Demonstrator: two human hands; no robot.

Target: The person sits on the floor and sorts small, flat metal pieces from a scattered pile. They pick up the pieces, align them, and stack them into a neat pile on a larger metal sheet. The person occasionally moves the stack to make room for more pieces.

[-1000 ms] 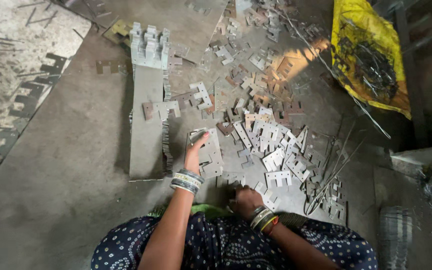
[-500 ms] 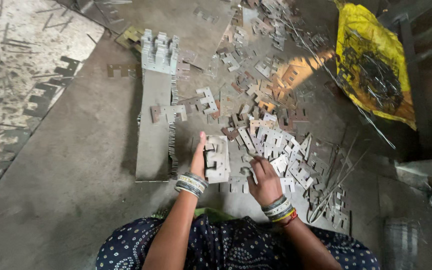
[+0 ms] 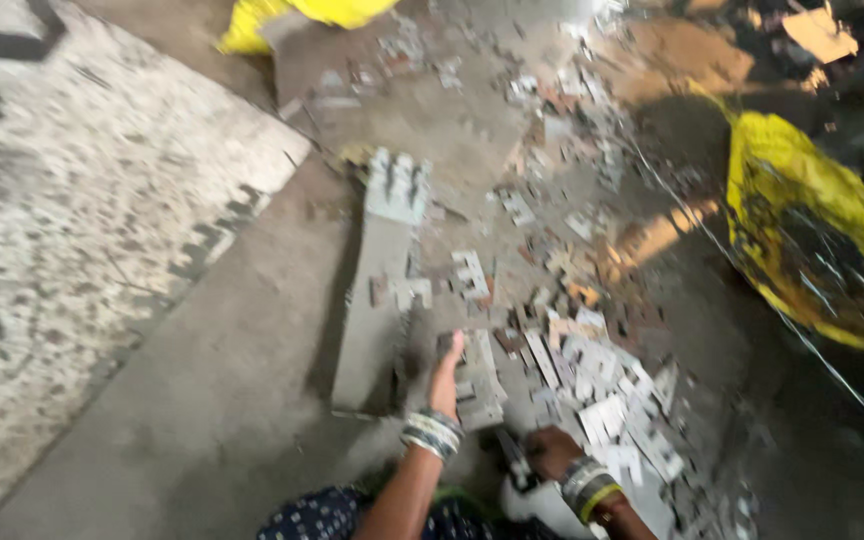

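I look down at a concrete floor strewn with flat E-shaped metal stampings [image 3: 602, 400]. My left hand [image 3: 444, 375], with bangles at the wrist, holds a stack of the grey stamped plates [image 3: 477, 380] on edge against the floor. My right hand [image 3: 552, 452], also with bangles, is low near my lap among the loose stampings; the blur hides whether it holds any. A long grey metal bar [image 3: 377, 300] lies just left of my left hand, with a block of stacked plates [image 3: 397, 185] at its far end.
A yellow sack [image 3: 812, 230] with dark scrap lies at the right. Another yellow sack [image 3: 292, 15] is at the top. A rough speckled slab [image 3: 92, 230] covers the left. Thin metal rods [image 3: 752, 290] cross the floor by the pile. The frame is blurred.
The view has tilted up and swung. My left hand stays on the plate stack. My right hand has pulled back from the pile toward my lap.
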